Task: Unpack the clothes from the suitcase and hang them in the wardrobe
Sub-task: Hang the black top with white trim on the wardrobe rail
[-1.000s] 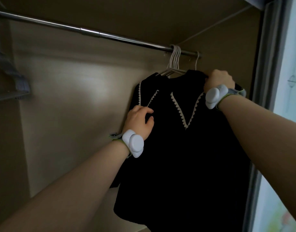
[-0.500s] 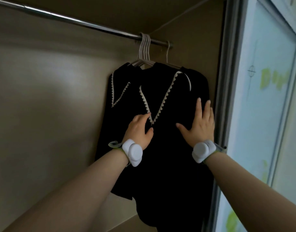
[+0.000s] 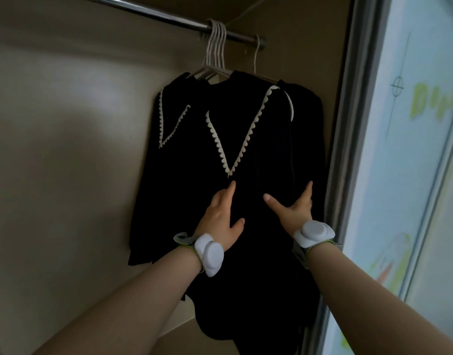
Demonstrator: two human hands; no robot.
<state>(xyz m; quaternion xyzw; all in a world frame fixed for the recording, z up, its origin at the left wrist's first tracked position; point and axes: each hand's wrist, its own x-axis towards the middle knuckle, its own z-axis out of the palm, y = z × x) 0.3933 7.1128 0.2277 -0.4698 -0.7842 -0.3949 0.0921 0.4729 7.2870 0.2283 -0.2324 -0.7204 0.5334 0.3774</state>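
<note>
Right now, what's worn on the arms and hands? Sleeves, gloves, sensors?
No sleeves or gloves: the forearms are bare down to the left hand and right hand. Each wrist carries a white, rounded two-lobed pod, left pod and right pod, on a grey strap with pale green edging. No cables or markings are visible.

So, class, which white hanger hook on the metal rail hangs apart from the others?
The single white hook furthest right, nearest the metal rail's end; the other hooks bunch together on its left.
</note>
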